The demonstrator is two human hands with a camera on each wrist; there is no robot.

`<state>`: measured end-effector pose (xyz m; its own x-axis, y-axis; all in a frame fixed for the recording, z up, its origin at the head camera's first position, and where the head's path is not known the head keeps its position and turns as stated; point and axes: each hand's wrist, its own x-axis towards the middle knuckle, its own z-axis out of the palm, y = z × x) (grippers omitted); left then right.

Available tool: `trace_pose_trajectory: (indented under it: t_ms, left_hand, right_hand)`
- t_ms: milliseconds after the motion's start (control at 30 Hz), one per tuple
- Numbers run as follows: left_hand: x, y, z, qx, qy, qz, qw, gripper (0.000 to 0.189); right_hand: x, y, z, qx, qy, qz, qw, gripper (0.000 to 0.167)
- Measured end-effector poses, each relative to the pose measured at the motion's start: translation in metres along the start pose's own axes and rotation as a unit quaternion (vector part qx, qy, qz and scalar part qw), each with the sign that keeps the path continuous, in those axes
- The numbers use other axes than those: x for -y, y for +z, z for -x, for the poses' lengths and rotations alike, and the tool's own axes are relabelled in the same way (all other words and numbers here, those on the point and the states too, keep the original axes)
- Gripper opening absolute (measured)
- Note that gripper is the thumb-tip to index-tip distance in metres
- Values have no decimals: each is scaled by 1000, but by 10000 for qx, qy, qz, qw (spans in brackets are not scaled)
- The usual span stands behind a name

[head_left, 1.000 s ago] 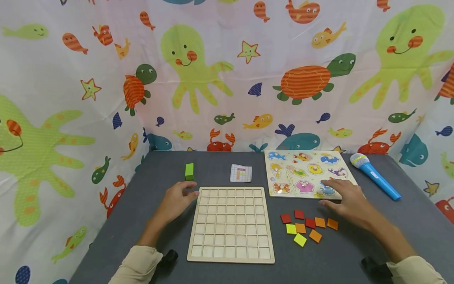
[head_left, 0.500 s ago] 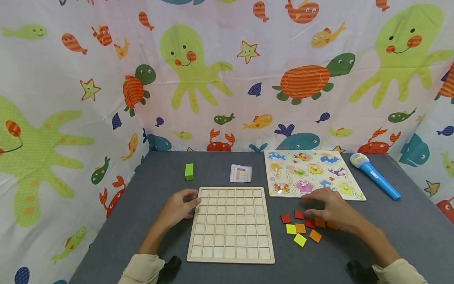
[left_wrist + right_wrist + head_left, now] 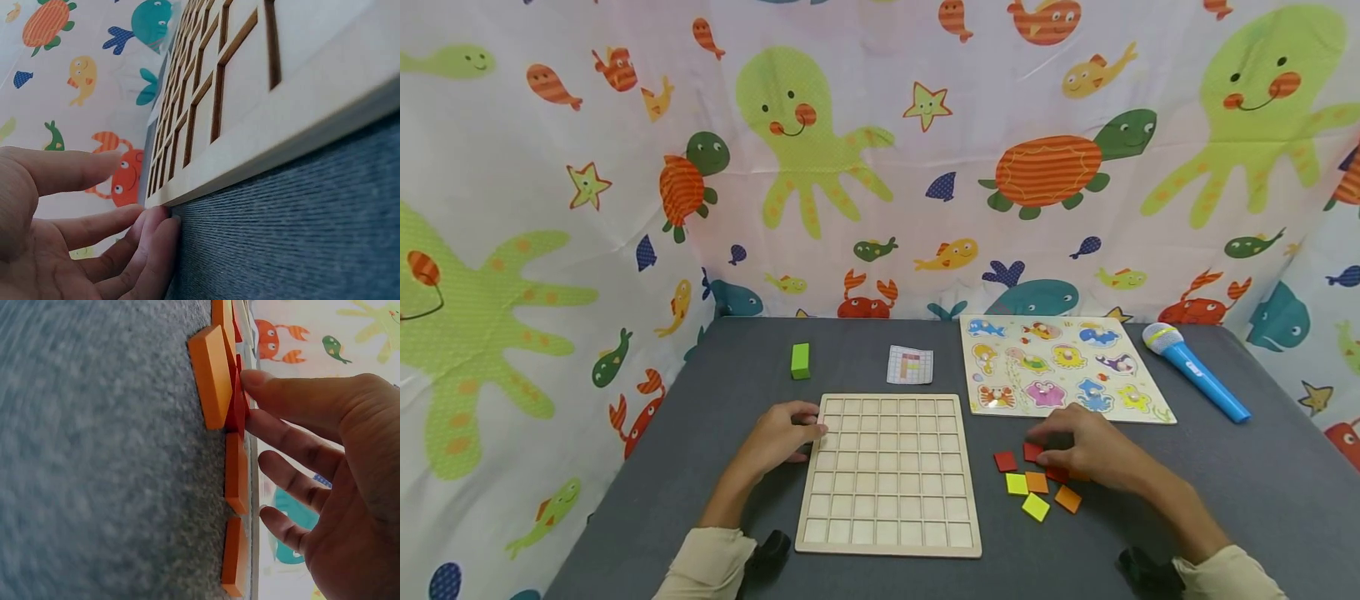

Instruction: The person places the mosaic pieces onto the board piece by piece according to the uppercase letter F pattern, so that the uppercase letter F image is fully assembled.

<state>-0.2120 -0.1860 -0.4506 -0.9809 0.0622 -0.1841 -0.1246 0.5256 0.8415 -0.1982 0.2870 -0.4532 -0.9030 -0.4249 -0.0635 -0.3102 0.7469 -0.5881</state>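
My left hand (image 3: 775, 442) rests at the left edge of a wooden grid board (image 3: 887, 554). In the left wrist view its fingertips (image 3: 153, 219) meet the board's corner, the thumb raised apart from them. To the board's right, my right hand (image 3: 1093, 450) is low over a group of small square tiles. Thumb and index finger stand apart on either side of a red tile (image 3: 1032, 452) at the back of the group. The right wrist view shows thumb and index tips right at the red tiles (image 3: 237, 409), other fingers loosely bent. The hand partly covers red and orange tiles.
Yellow tiles (image 3: 1036, 507), orange tiles (image 3: 1067, 498) and another red tile (image 3: 1005, 462) lie nearby. Behind the board are a green block (image 3: 801, 361) and a printed grid card (image 3: 910, 366). A sea-animal puzzle (image 3: 1063, 379) and a blue toy microphone (image 3: 1206, 383) lie at the back right.
My right hand has moved left and toward me, from over the puzzle down to the tiles. My left hand has shifted slightly right, onto the board's left edge.
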Motion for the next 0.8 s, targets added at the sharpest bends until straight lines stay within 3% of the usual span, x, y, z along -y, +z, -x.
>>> trace_pose_trajectory:
  t_ms: [233,467,800]
  left_hand:
    - [-1,2,-5,49,129,-47,9999,47]
    - [3,-1,-5,108,72,185,9997,53]
    - [3,0,-3,108,26,112,9999,56]
  right_hand:
    - [-1,2,-2,60,39,91,9999,23]
    - [1,2,-2,102,-1,219,9997,25]
    - [4,4,-1,133,15,270,9995,25]
